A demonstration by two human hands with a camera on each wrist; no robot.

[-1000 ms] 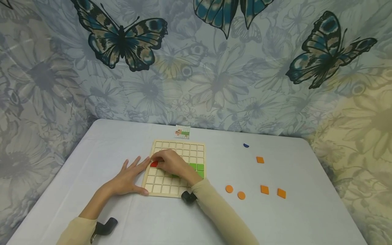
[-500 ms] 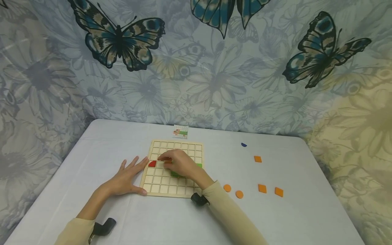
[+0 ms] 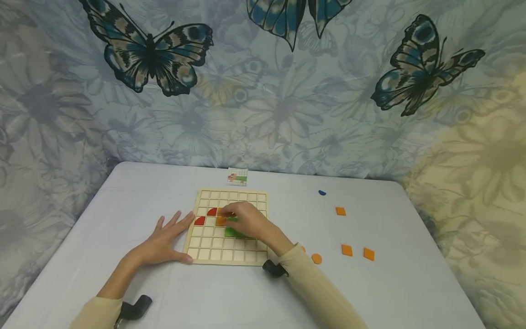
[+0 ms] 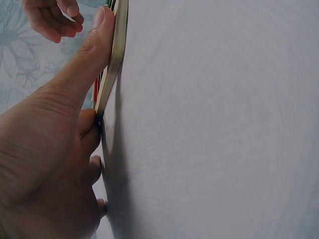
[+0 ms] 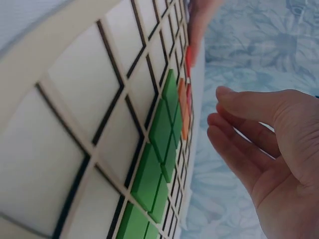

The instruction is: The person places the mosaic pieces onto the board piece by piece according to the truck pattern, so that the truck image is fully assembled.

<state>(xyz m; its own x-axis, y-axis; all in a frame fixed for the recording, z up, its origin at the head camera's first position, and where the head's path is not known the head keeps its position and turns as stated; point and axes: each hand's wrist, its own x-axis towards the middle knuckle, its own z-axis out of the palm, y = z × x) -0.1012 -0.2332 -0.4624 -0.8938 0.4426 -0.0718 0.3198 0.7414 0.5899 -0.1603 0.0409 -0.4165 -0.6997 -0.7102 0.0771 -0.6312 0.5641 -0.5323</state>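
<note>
A pale wooden grid board point(image 3: 205, 254) lies on the table. My left hand point(image 3: 162, 242) rests with spread fingers along its left side; in the left wrist view the thumb point(image 4: 82, 62) presses against the board's edge. Over the middle of the board hovers my right hand point(image 3: 251, 223), fingers loosely bent. The right wrist view shows nothing between that thumb and fingers point(image 5: 241, 144). Two red curved-edge pieces point(image 3: 199, 221) and orange squares point(image 3: 220, 221) sit in cells left of the right hand. Green squares point(image 3: 232, 232) lie partly hidden beneath it.
Right of the board lie orange diamonds point(image 3: 347, 250), an orange square point(image 3: 340, 211), orange discs point(image 3: 316, 258), one partly behind the right sleeve, and a blue half-round piece point(image 3: 322, 193). A small printed grid card point(image 3: 237, 177) lies behind the board. Patterned cloth point(image 3: 263, 114) rises behind the table.
My right hand has moved right across the board, away from the left red piece, uncovering another red piece and orange squares. My left hand stays at the board's side. The head view has shifted slightly.
</note>
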